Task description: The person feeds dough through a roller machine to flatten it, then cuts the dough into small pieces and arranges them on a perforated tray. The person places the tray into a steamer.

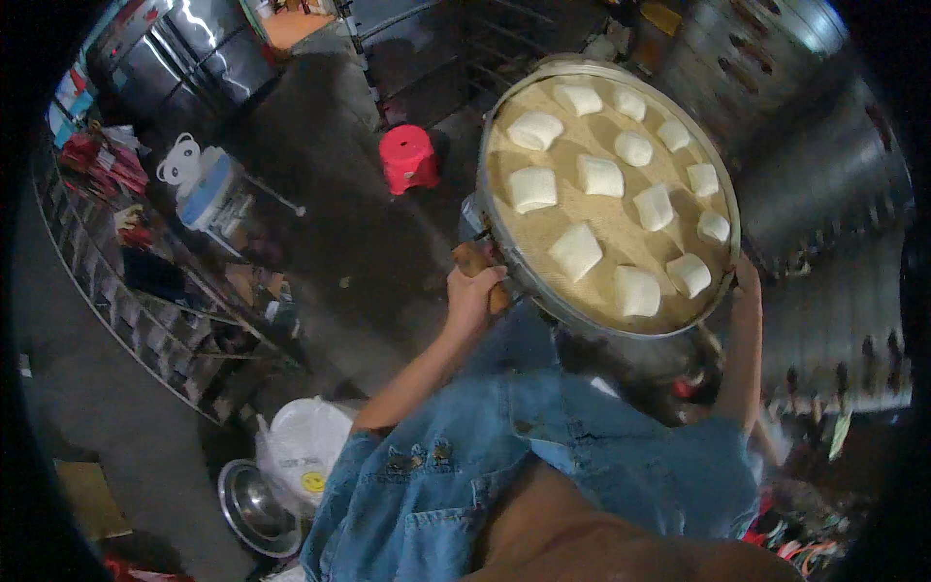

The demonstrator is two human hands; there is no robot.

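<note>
Before me I carry a large round steamer tray (534,285) with a metal rim and a pale cloth liner (609,244). Several white rectangular buns (601,176) lie spaced apart on the liner. My left hand (473,291) is wrapped around a brown wooden handle (469,256) on the tray's near left side. At the opposite side, my right hand (743,280) grips the rim; its fingertips are mostly hidden. The tray tilts in view, and the buns rest on it without touching my hands.
Stacked metal steamers (814,196) stand close on the right. A pink plastic stool (409,160) is on the dark floor ahead. Leftward are a metal rack (182,313) and a white bucket with a blue band (211,193). A white tub (309,444) and metal basin (258,509) sit lower left.
</note>
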